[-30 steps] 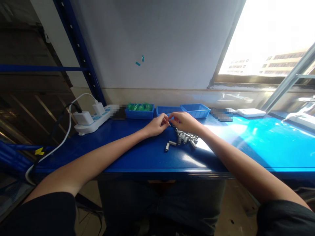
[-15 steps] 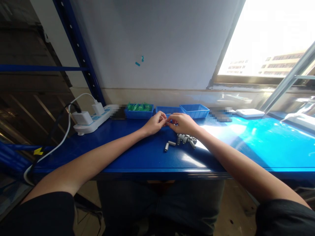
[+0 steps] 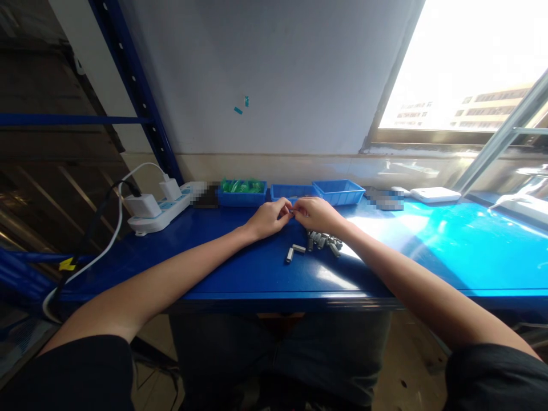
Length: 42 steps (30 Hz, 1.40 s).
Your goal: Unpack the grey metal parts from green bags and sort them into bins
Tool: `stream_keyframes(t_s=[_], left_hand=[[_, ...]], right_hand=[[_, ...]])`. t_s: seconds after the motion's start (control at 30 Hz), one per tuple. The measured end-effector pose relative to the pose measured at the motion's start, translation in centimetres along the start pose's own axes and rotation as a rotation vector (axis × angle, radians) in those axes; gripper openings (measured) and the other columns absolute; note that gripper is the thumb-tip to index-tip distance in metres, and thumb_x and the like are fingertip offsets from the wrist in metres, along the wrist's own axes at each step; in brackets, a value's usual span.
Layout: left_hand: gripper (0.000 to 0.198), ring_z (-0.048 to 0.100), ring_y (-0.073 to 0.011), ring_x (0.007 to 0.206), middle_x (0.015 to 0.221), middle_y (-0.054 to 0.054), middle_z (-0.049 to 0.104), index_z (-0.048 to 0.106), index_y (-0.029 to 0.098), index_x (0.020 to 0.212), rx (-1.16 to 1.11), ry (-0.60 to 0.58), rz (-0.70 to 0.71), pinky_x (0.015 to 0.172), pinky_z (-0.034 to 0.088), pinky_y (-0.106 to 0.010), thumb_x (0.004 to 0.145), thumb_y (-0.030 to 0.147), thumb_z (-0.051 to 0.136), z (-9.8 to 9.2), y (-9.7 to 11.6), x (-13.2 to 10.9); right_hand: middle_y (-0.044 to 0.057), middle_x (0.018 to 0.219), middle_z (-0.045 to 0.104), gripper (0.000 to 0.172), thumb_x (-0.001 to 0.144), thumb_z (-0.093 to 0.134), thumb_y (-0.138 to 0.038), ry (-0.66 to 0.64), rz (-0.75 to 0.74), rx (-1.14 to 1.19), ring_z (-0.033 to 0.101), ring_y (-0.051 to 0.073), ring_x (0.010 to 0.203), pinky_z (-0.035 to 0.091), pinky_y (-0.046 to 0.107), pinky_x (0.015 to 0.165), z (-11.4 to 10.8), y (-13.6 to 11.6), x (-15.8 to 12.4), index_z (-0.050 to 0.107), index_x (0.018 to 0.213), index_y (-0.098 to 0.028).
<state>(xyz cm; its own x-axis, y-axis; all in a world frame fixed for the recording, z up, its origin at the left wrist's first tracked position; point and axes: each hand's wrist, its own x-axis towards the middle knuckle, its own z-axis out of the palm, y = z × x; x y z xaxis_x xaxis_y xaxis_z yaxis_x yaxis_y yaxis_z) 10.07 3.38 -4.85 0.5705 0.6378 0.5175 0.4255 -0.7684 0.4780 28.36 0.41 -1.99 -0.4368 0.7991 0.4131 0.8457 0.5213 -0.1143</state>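
My left hand (image 3: 270,218) and my right hand (image 3: 315,215) meet above the blue table, fingertips pinched together. Whatever lies between the fingers is too small and too covered to name. Just below my right hand sits a pile of short silvery metal pieces (image 3: 322,240), like hex standoffs or long nuts, partly hidden by the hand. Two more such metal pieces (image 3: 290,254) lie apart from the pile, to its left. Behind the hands stands a blue bin (image 3: 291,189), its front partly covered by my fingers.
A blue bin with green plastic bags (image 3: 242,197) is at the back left, another blue bin (image 3: 338,194) at the back right. A white power strip (image 3: 166,211) with plugs and cables lies left. A white box-shaped device (image 3: 434,195) rests near the window.
Both hands have shifted slightly, and their fingertips have drawn closer together in the pinch. The metal pieces on the table have not moved.
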Motion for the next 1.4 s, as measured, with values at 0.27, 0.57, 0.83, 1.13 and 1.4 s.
stream_keyframes(t_s=[0.27, 0.57, 0.83, 1.13, 1.4], left_hand=[[0.024, 0.063, -0.0158, 0.070, 0.081, -0.004, 0.069, 0.057, 0.017, 0.092, -0.030, 0.012, -0.057, 0.066, 0.046, -0.026, 0.093, 0.036, 0.043, -0.2, 0.7, 0.1], [0.042, 0.064, -0.0159, 0.071, 0.076, -0.004, 0.068, 0.058, 0.017, 0.078, -0.091, -0.048, -0.085, 0.071, 0.047, -0.027, 0.098, 0.040, 0.029, -0.2, 0.2, 0.1], [0.027, 0.065, -0.0186, 0.069, 0.073, 0.000, 0.068, 0.055, 0.020, 0.109, 0.253, -0.039, -0.063, 0.061, 0.042, -0.026, 0.091, 0.039, 0.048, -0.4, 1.2, -0.3], [0.027, 0.066, -0.0210, 0.074, 0.078, -0.004, 0.068, 0.057, 0.021, 0.095, 0.293, -0.014, -0.062, 0.063, 0.042, -0.027, 0.096, 0.037, 0.036, -0.7, 1.5, -0.3], [0.034, 0.061, -0.0160, 0.066, 0.070, -0.001, 0.065, 0.049, 0.021, 0.078, 0.039, 0.030, -0.114, 0.064, 0.042, -0.025, 0.098, 0.038, 0.029, -0.4, 1.1, -0.2]], right_hand=[[0.005, 0.085, 0.068, 0.026, 0.078, 0.051, -0.015, 0.031, -0.054, 0.074, 0.060, 0.017, 0.076, 0.039, 0.025, 0.067, -1.1, 0.7, -0.3, 0.064, 0.101, -0.017], [0.007, 0.092, 0.069, 0.018, 0.092, 0.046, -0.026, 0.029, -0.071, 0.039, 0.061, 0.019, 0.083, 0.036, 0.026, 0.068, -0.8, -0.1, -0.3, 0.060, 0.100, -0.018], [0.011, 0.088, 0.069, 0.029, 0.099, 0.031, -0.029, -0.011, 0.031, -0.104, 0.062, 0.021, 0.077, 0.029, 0.029, 0.061, 0.5, 0.5, 0.0, 0.055, 0.090, -0.017], [0.010, 0.100, 0.070, 0.025, 0.099, 0.033, -0.028, -0.038, -0.022, -0.015, 0.064, 0.022, 0.092, 0.036, 0.027, 0.070, 0.4, 0.2, -0.2, 0.055, 0.103, -0.018], [0.009, 0.097, 0.070, 0.024, 0.098, 0.033, -0.029, 0.018, -0.061, -0.080, 0.065, 0.022, 0.087, 0.034, 0.027, 0.067, -0.2, -0.7, -0.6, 0.053, 0.106, -0.018]])
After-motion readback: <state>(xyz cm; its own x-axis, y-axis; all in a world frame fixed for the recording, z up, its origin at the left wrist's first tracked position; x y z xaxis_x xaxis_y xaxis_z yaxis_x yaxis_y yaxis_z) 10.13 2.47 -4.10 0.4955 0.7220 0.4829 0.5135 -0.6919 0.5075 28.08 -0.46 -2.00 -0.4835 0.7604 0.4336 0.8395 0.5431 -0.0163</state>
